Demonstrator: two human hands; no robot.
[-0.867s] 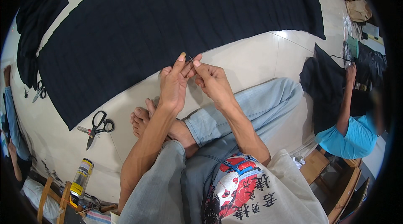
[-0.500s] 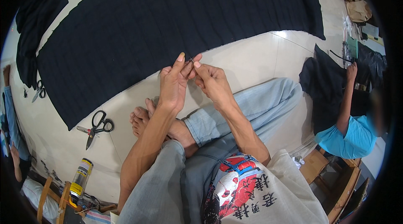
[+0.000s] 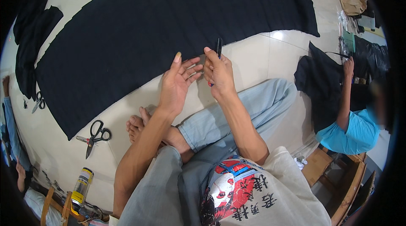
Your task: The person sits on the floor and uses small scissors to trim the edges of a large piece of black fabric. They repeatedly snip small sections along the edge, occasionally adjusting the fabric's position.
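Note:
My right hand (image 3: 218,70) is closed around a slim dark tool (image 3: 219,46), pen-like in shape. Its black end sticks up past the fingers, and a bit of red and blue shows below them; its exact kind I cannot make out. Beside it, my left hand (image 3: 177,80) holds nothing, its thumb raised and fingers spread toward the right hand. Both hands are over the near edge of a large dark cloth (image 3: 169,18) spread on the tiled floor.
Black-handled scissors (image 3: 98,135) lie near my feet, a red-handled small tool (image 3: 82,139) beside them. More scissors (image 3: 39,101) and dark cloth (image 3: 36,48) lie far left. A yellow-black can (image 3: 82,186) stands lower left. At right, a person in blue (image 3: 351,135) handles dark fabric.
My hands have come apart from a pinch together. The right has turned, with the dark tool now upright in its fist; the left has opened its fingers. The view has shifted slightly.

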